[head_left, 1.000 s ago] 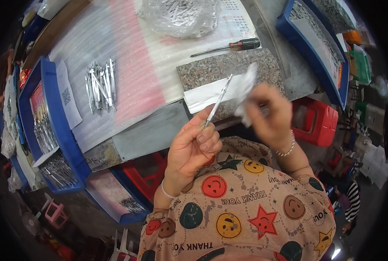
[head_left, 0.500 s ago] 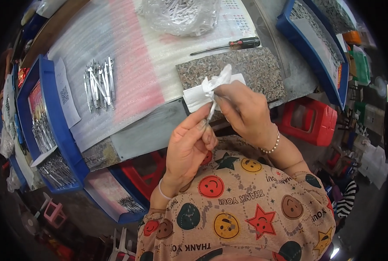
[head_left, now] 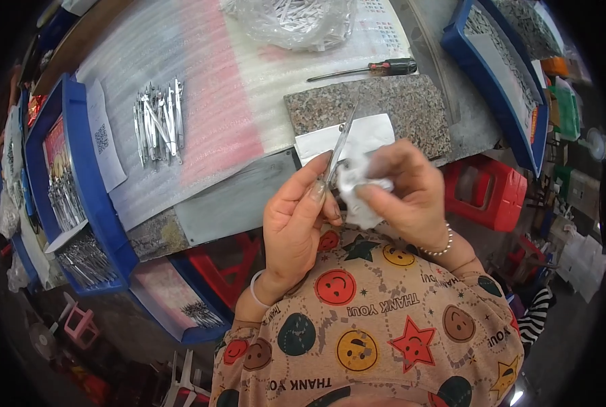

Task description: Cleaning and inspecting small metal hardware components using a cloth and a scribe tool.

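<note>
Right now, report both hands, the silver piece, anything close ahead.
Left hand gripping slim silver piece. Right hand pinching white tissue beside it. Speckled stone slab just beyond.

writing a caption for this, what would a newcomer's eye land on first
At centre, the bare left hand holds a slim silvery metal piece, the right hand a crumpled white tissue. A red plastic stool sits to their right. To their left lies a bunch of slim silvery metal pieces.

A tan cloth garment (head_left: pixel 377 322) is showing printed smiling red, yellow and brown discs, stars and dark lettering; a thin, smooth, pale band (head_left: pixel 252 287) is circling the left wrist (head_left: pixel 269 285), a pearly white beaded bracelet (head_left: pixel 445 246) the right wrist (head_left: pixel 433 237)
</note>
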Motion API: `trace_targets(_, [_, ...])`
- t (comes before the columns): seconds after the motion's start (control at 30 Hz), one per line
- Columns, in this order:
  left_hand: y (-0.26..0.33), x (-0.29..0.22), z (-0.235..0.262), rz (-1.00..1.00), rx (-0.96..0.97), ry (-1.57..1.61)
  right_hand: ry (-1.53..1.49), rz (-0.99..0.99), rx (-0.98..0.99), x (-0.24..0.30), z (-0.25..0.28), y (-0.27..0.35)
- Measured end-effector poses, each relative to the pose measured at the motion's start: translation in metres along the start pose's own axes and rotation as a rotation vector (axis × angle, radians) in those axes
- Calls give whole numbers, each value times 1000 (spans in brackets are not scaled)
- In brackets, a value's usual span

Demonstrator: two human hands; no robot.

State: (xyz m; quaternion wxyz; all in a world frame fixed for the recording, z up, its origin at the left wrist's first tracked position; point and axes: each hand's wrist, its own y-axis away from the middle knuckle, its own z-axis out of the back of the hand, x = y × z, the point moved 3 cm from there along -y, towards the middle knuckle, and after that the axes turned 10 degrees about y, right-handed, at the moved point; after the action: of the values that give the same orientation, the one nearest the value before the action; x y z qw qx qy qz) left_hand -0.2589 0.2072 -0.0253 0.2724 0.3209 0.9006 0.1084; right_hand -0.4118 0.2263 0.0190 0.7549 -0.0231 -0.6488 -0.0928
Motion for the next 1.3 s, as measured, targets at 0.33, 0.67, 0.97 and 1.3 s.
trace_targets(0.33, [1, 8, 10, -9, -2, 16, 182, 70, -98, -28, -13, -20])
trace_targets(0.67, [0, 8, 10, 23, -15, 72, 598, 219, -85, -12, -16, -9])
trace_targets(0.97, [2, 8, 12, 92, -38, 80, 580, 295, -39, -13, -19, -2])
trace_targets(1.3, [-2, 6, 16, 266, 29, 437, 746, 296, -426, -7, 59, -16])
